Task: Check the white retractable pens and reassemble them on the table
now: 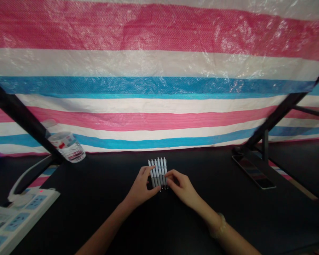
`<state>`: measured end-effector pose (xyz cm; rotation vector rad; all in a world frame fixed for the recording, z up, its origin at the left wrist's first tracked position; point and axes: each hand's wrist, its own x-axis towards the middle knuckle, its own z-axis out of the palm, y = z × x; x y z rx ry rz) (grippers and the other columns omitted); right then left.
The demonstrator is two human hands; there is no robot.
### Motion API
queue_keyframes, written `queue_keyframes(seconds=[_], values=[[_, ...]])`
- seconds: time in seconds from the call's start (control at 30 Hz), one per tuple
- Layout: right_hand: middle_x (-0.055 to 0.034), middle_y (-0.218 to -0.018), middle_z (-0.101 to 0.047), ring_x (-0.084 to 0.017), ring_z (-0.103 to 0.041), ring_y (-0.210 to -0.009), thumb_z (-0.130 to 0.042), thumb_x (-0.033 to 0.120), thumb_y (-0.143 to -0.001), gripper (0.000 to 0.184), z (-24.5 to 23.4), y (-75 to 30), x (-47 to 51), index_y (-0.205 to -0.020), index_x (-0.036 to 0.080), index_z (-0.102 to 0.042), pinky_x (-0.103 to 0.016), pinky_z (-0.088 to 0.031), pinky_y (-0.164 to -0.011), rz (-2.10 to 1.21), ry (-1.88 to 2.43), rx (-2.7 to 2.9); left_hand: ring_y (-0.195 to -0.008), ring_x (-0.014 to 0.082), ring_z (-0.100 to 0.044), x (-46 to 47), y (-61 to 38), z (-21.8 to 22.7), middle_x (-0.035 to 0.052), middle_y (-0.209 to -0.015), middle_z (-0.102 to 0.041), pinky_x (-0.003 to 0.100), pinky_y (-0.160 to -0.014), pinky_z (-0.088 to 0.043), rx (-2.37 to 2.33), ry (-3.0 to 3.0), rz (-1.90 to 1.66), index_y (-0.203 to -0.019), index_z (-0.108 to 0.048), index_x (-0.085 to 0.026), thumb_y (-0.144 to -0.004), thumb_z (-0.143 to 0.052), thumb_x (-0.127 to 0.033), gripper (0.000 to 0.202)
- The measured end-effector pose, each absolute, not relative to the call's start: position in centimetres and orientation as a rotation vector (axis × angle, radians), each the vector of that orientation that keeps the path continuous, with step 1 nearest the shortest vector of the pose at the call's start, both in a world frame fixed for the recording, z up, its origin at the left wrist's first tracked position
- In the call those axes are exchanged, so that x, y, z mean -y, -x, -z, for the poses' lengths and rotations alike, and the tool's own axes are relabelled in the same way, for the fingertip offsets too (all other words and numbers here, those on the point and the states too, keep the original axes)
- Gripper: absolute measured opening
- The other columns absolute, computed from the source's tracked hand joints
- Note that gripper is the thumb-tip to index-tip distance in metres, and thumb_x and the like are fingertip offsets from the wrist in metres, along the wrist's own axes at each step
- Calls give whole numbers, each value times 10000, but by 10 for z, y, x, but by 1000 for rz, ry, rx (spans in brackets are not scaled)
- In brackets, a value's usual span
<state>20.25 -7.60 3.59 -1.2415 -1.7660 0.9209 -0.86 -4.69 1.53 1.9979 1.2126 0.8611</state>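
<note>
A row of several white-and-grey click pens (156, 175) lies side by side on the black table (159, 223), their white ends pointing away from me. My left hand (143, 186) is at the left side of the row, its thumb and index finger spread apart. Its index fingertip reaches over the upper part of the pens, and the thumb tip is near their lower ends. From the right, my right hand (182, 186) brings thumb and index finger together in a pinch at the rightmost pen (165, 170). The fingertips partly cover that pen.
A phone (253, 171) lies at the right by a black frame leg (276, 117). At the left are a clear plastic bottle (68, 147) and a white power strip (24, 216) with a cable. A striped plastic sheet (159, 122) hangs behind the table.
</note>
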Motion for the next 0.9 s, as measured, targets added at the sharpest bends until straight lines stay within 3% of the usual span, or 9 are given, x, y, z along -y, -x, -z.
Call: queue_keyframes(seconds=[0.1,0.2,0.3,0.67,0.9], values=[[-10,-813,-629,-158,-585,-724,-547,209,-901,149,-23,-202,58,-1013,172,-638,-277,-465,-678,-852,1236,1770,-1211,326,-523,47,9,-13,128,-1345,-475,506,-996,-505,-1164,-2124,-805,-1389,-490,-237,-663,-804,-228,791],[-27,-872,-629,-159,-581,-735,-547,165,-879,178,-12,-206,53,-1039,171,-625,-265,-451,-631,-789,1251,1781,-1278,338,-468,45,12,-6,126,-1355,-474,529,-1106,-399,-1131,-2218,-794,-1402,-492,-239,-644,-823,-214,828],[-27,-910,-612,-159,-570,-751,-552,122,-856,220,-10,-211,56,-1056,185,-620,-267,-451,-640,-733,1246,1830,-1276,324,-470,42,15,-1,115,-1353,-482,513,-1103,-404,-1098,-2248,-809,-1403,-487,-257,-663,-812,-196,811],[-90,-1164,-539,-233,-562,-1058,-600,45,-788,458,-17,-213,61,-1212,216,-572,-389,-476,-952,-670,1133,2046,-1230,316,-495,43,16,-1,103,-1351,-516,491,-1029,-463,-1054,-2348,-775,-1330,-564,-284,-724,-787,-206,650],[-93,-1172,-545,-239,-564,-1080,-587,37,-794,431,-20,-211,62,-1184,221,-582,-402,-477,-972,-673,1122,2068,-1219,325,-499,43,13,-4,92,-1344,-538,507,-1020,-462,-1043,-2406,-725,-1331,-581,-311,-747,-777,-245,619]])
